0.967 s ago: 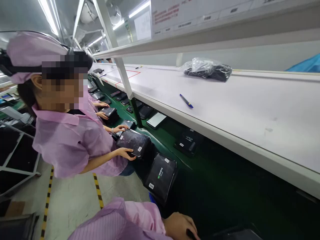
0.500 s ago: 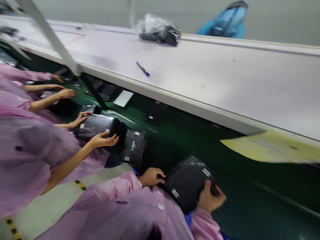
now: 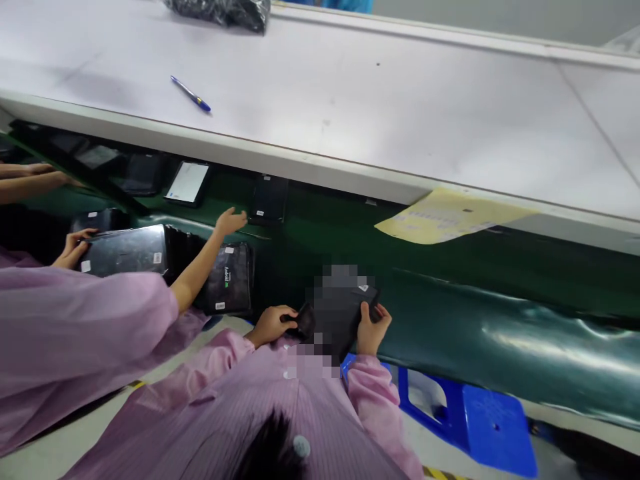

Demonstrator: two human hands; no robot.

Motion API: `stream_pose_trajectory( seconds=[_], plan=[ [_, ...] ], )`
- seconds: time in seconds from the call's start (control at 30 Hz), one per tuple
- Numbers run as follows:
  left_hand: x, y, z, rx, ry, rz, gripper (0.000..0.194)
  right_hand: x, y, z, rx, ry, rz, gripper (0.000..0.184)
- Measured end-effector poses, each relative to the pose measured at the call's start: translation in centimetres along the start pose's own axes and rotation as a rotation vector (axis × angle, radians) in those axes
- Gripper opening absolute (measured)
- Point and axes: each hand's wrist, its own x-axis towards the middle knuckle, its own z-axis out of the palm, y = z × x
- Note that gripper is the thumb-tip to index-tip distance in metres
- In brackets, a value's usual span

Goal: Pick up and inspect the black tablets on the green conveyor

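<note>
Black bagged device [image 3: 340, 310], partly blurred out, sits low in the centre of the frame at the near edge of the green conveyor belt [image 3: 500, 320], held between both of the person's hands. The left hand [image 3: 273, 323] is clamped on its left end, fingers curled over the edge. The right hand [image 3: 373, 327] grips its right end, thumb on top and fingers wrapped round the side. Pink sleeves run down from both hands to the bottom of the frame.

To the left, a second bagged pack [image 3: 230, 280] with a green logo and white labels lies on the belt, just beside a larger glossy black pack [image 3: 127, 250]. A co-worker in pink, at the left edge, has one hand [image 3: 75, 247] on the left end of that glossy pack and the other hand [image 3: 231, 220] stretched out open above the belt. Further arms show at the far left edge.

Along the back of the belt, under the white table [image 3: 400, 100], stand several dark tablets, one with a lit white screen [image 3: 187, 183]. A blue pen [image 3: 191, 93] lies on the table in the upper left, with a plastic bag of dark items [image 3: 220, 10] at the top edge. A yellow sheet [image 3: 450, 217] hangs over the table's front edge right of centre. A blue stool [image 3: 465, 417] stands at the lower right.
</note>
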Motion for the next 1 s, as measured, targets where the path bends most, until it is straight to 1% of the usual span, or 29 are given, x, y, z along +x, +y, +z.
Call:
stream_pose_trajectory(
  seconds=[0.1,0.2,0.33,0.43,0.57,0.7,0.77,0.9,0.97,1.0],
  plan=[
    [-0.2,-0.1,0.0,0.003,0.003,0.006,0.021,-1.1,0.5,-1.0,-0.013,-0.095,0.067,0.074],
    [-0.4,-0.1,-0.1,0.001,0.009,0.014,0.02,-1.9,0.9,-1.8,-0.03,-0.171,0.114,0.074],
    [-0.5,-0.2,-0.3,-0.018,-0.001,0.022,0.021,-2.0,1.1,-2.2,-0.06,-0.218,0.144,0.072],
    [-0.5,0.0,-0.2,-0.048,-0.018,0.011,0.024,-1.7,1.0,-2.1,-0.089,-0.214,0.138,0.069],
    [-0.3,0.7,0.3,-0.095,0.002,-0.037,0.021,-1.9,0.5,-1.7,-0.127,-0.193,0.053,0.061],
    [0.0,1.6,1.0,-0.123,0.039,-0.066,0.02,-2.7,0.2,-1.4,-0.184,-0.117,-0.026,0.07],
    [0.1,2.3,1.2,-0.126,0.053,-0.063,0.02,-2.9,0.0,-1.5,-0.203,-0.105,-0.043,0.073],
    [0.2,3.7,1.1,-0.122,0.047,-0.039,0.016,-3.6,-0.6,-1.7,-0.219,-0.094,-0.05,0.072],
    [0.3,3.9,1.2,-0.122,0.051,-0.053,0.017,-4.0,-1.2,-1.6,-0.202,-0.087,-0.068,0.071],
    [0.4,3.8,1.3,-0.125,0.063,-0.073,0.021,-4.2,-1.7,-1.5,-0.187,-0.089,-0.084,0.07]
  ],
)
